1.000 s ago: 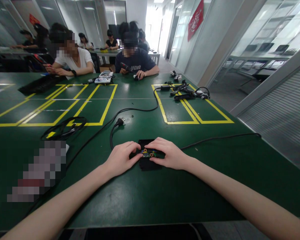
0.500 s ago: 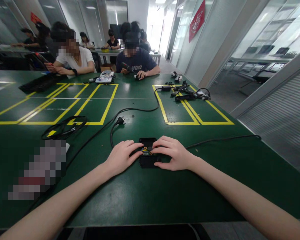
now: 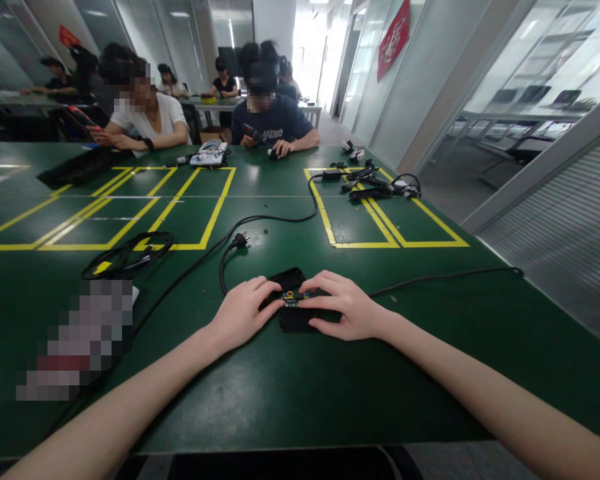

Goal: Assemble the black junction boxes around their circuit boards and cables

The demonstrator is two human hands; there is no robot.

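Observation:
Between my two hands is a small circuit board (image 3: 292, 302) with a ring-shaped copper-coloured coil and other parts on it. My left hand (image 3: 244, 312) grips its left end between thumb and forefinger. From the other side, the fingers of my right hand (image 3: 344, 308) close on the board's right end, while the thumb is lower, by a black case half (image 3: 296, 321) lying nearest me. Beyond the board a second black case half (image 3: 291, 276) lies at a slant. My fingertips cover both ends of the board.
A black power cord with a plug (image 3: 240, 241) crosses the green table (image 3: 260, 400). At left are a coiled black cable (image 3: 130, 257) and a blurred-out object (image 3: 87, 333). Black adapters and cables (image 3: 375, 187) lie at far right. Two people sit across the table.
The far case half has turned to a slant and shifted slightly left. The circuit board has tilted between my fingers, and my hands have barely moved.

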